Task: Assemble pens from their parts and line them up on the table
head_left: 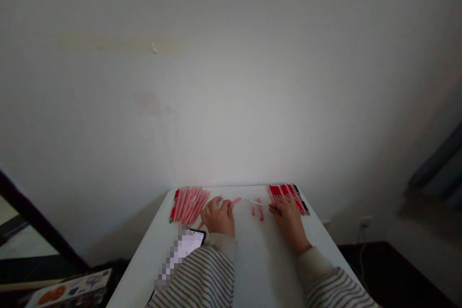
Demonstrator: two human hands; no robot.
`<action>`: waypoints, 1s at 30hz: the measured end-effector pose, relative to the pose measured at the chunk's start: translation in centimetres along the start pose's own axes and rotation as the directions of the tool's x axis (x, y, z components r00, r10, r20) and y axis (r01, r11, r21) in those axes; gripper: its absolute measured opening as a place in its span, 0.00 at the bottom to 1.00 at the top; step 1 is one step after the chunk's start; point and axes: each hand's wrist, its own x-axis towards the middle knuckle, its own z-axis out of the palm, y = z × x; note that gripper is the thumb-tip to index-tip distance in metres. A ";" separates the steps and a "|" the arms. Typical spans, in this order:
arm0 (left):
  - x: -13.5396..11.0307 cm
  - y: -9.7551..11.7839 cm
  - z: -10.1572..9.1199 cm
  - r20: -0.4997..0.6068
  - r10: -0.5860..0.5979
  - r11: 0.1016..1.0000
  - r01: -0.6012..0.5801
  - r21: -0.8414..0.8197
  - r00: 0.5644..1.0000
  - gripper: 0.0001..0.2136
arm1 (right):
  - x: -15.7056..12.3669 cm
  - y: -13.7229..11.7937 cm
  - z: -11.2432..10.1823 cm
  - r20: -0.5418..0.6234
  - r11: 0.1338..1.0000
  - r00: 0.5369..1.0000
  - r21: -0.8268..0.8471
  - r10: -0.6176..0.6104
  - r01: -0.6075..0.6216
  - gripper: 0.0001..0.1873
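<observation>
My left hand (218, 217) is closed around a pink pen barrel (236, 200), whose end sticks out to the right past the fingers. My right hand (288, 214) pinches a thin whitish pen refill (255, 202) that points left toward the barrel, with a gap between them. Below the refill lie two short pink pen parts (260, 212) on the white table. Beside my left hand a heap of pink pens (189, 204) rests on red and dark packs. Past my right hand is a row of pink pens with red parts (283, 190), partly hidden by the hand.
A phone (195, 237) lies on the white table (252, 260) near my left forearm, partly under the striped sleeve. The pale wall (231, 106) stands right behind the table. A printed box (68, 291) sits low at the left.
</observation>
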 end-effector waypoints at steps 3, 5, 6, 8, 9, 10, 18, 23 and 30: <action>-0.1 0.2 0.0 0.008 0.005 1.000 -0.005 0.002 1.000 0.08 | -0.1 0.1 0.0 -0.008 1.000 1.000 -0.001 -0.006 0.006 0.06; -0.1 0.3 0.0 0.024 0.003 1.000 -0.003 0.009 1.000 0.08 | -0.1 0.0 0.0 -0.015 1.000 1.000 -0.010 -0.008 0.008 0.06; -0.1 0.4 0.0 0.033 0.000 1.000 -0.001 0.017 0.999 0.09 | -0.2 0.0 0.0 -0.016 1.000 1.000 -0.014 -0.010 0.010 0.06; 0.0 0.6 0.0 0.049 -0.007 0.999 0.006 0.035 0.999 0.10 | -0.2 -0.1 0.0 -0.013 1.000 1.000 -0.019 -0.012 0.012 0.06; 0.0 0.7 0.0 0.055 -0.011 0.999 0.009 0.044 0.998 0.11 | -0.2 -0.1 0.0 -0.012 1.000 1.000 -0.021 -0.013 0.013 0.06; 0.0 0.8 -0.1 0.061 -0.016 0.999 0.013 0.053 0.998 0.12 | -0.2 -0.2 0.0 -0.009 1.000 1.000 -0.022 -0.012 0.012 0.06; 0.1 1.4 -0.8 0.222 -0.083 0.990 0.054 0.134 0.972 0.07 | -0.2 -0.2 -0.1 0.028 0.999 1.000 -0.032 -0.013 0.014 0.07; 0.2 1.5 -1.1 0.254 -0.106 0.987 0.071 0.143 0.961 0.08 | -0.2 0.0 0.1 0.029 0.999 0.999 -0.035 -0.016 0.017 0.07; 0.1 1.5 -1.2 0.255 -0.100 0.987 0.063 0.149 0.962 0.09 | -0.3 -0.1 0.1 0.028 0.999 1.000 -0.031 -0.009 0.010 0.07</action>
